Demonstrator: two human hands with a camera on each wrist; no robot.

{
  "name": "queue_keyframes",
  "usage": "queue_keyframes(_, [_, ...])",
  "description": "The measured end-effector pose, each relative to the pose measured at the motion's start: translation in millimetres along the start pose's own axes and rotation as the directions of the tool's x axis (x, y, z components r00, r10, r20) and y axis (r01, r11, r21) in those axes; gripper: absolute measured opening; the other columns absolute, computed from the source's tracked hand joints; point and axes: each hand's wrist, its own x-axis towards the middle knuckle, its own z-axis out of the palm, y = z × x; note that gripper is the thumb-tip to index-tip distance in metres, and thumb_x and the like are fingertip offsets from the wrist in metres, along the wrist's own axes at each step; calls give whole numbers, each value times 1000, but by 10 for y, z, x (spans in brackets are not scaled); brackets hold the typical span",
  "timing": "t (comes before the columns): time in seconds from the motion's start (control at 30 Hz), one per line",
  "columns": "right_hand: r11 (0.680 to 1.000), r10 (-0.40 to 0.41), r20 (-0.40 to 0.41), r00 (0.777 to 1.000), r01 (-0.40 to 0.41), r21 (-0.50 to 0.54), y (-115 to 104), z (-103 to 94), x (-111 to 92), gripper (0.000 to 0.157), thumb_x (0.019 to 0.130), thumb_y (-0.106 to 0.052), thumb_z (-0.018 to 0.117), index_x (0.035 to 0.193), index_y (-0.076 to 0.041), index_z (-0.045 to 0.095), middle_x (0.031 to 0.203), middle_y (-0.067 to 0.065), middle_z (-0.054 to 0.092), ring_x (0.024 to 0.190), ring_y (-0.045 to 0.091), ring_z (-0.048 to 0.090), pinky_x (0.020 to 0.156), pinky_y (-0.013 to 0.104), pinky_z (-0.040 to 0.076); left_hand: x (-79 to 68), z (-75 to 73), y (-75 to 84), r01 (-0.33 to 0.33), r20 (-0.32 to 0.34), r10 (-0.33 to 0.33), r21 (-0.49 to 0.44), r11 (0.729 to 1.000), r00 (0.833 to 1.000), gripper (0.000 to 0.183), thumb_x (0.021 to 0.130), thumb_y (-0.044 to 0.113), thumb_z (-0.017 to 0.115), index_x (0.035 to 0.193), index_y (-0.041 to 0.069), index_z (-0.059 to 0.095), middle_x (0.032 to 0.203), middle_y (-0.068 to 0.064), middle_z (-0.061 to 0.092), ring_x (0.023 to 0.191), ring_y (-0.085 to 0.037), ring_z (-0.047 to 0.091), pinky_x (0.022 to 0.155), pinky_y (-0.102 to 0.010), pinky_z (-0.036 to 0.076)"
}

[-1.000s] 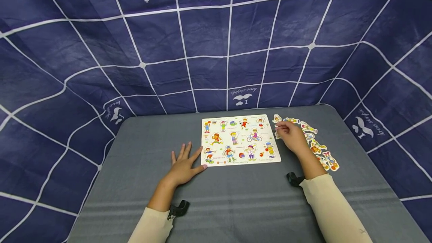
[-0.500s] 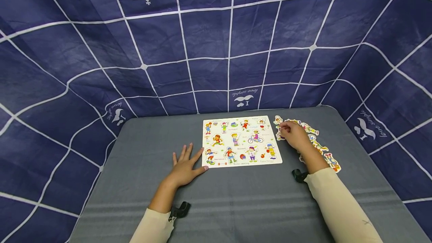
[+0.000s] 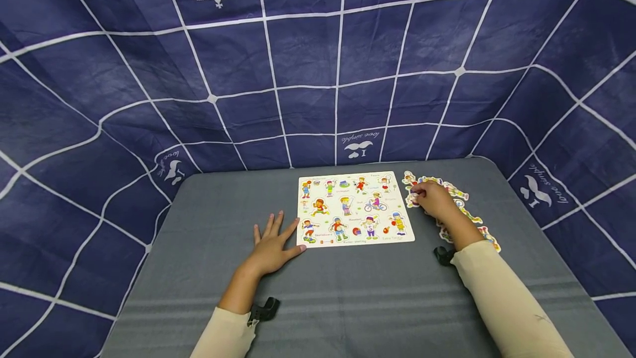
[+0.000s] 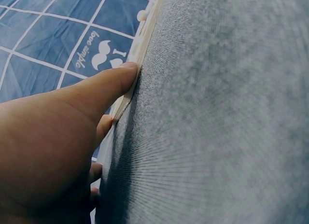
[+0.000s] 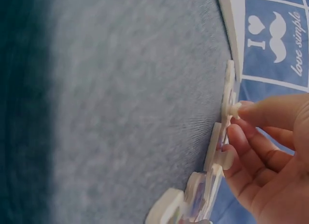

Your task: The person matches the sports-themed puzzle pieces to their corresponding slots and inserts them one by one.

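My left hand (image 3: 268, 250) lies spread on the grey cloth, its thumb and index fingertips at the left edge of a white peg puzzle board (image 3: 387, 211) printed with children playing sports. The left wrist view shows the thumb against the board's thin edge (image 4: 147, 35). Right of the board, my right hand (image 3: 434, 199) reaches over a group of loose puzzle pieces (image 3: 454, 189). Its thumb and a finger pinch the small pale knob (image 5: 235, 109) of one puzzle piece (image 5: 227, 89), seen edge-on in the right wrist view. My hand partly covers this piece in the head view.
More knobbed pieces (image 5: 166, 207) lie near the right hand, some overlapping. A grey cloth (image 3: 348, 297) covers the table. Blue white-lined curtains (image 3: 308, 109) rise behind it and at both sides. Each wrist wears a black camera mount (image 3: 265, 309).
My right hand has shifted slightly to the right and nearer to me, showing more of the piece by its fingertips. The left hand stays at the board's edge.
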Motion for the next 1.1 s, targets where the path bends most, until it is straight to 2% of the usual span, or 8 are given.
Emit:
queue_keyframes(0.17, [1000,-23,8,1000,23,-18,17,8,9,21,90,-2,62,106,4,74,90,17,65,82,27,59,72,35,44,-1,0,-10,-2,-1,2,2,1000,1000,79,92,66,59,159,34,31,171,-16,7,158,-41,-3,116,-75,-10])
queue_keyframes(0.6, [999,-17,45,999,19,-42,62,20,51,16,88,0,62,101,0,72,92,15,64,83,26,60,73,35,44,-2,-1,5,4,6,-4,10,1000,1000,80,92,68,58,160,35,30,171,-15,6,158,-40,-4,117,-75,-10])
queue_keyframes(0.8, [999,-34,22,999,34,-18,59,21,53,16,89,-2,64,102,0,73,93,15,65,86,26,59,74,34,43,-3,-8,9,8,1,-8,6,1000,1000,80,92,67,58,160,34,30,171,-16,6,158,-40,-3,117,-74,-10])
queue_keyframes(0.97, [997,-70,-28,997,69,-15,41,-13,22,15,89,-2,67,102,0,73,92,16,66,86,27,59,75,37,43,-8,-12,13,7,1,-7,9,1000,1000,80,92,67,58,160,35,30,171,-15,6,158,-40,-3,117,-74,-9])
queue_keyframes(1.1, [998,-58,-55,997,57,-17,24,-48,-8,14,90,-4,68,103,0,73,91,16,67,84,26,59,74,36,43,-16,-19,21,7,4,-7,3,1000,1000,80,93,66,58,160,35,30,171,-15,6,159,-40,-4,117,-74,-10])
